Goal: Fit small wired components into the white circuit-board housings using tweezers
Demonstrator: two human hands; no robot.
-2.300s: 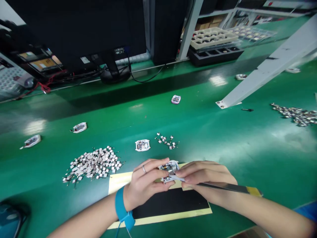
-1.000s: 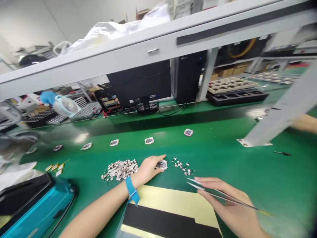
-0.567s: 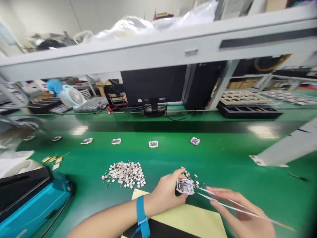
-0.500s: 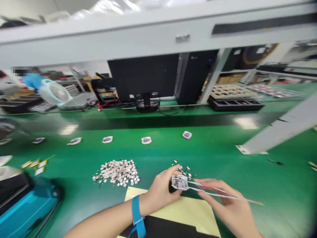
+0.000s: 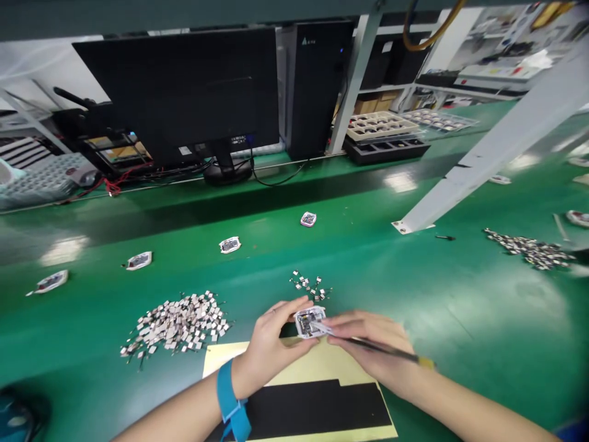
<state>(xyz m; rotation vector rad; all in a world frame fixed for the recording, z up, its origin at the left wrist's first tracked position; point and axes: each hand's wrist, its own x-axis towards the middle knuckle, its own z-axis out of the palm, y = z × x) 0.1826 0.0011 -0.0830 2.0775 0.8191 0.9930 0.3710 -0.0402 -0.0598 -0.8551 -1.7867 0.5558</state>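
My left hand (image 5: 269,347), with a blue strap (image 5: 226,390) round its wrist, grips a small white-framed device (image 5: 304,324) by its edges. A circuit board shows on the device's upper face. My right hand (image 5: 375,341) is closed round a pair of tweezers (image 5: 384,348), whose pale tips reach onto the board. Whether the tips pinch anything is too small to tell. Just beyond the device lie several small parts with short leads (image 5: 306,283). A larger heap of similar parts (image 5: 179,324) spreads to the left. Below my hands is a yellow sheet (image 5: 294,371) with a black piece (image 5: 317,410) on it.
Several similar devices stand in a row across the green bench, one (image 5: 230,245) near the middle. A slanted white post (image 5: 478,159) meets the bench at right, near another parts heap (image 5: 531,250). Behind are a monitor (image 5: 184,98), a computer tower (image 5: 315,92) and stacked trays (image 5: 384,132).
The tweezers, earlier spread at the device's right edge, now have their tips together over its board. My head view has turned right and down, so the bench things appear shifted left and up.
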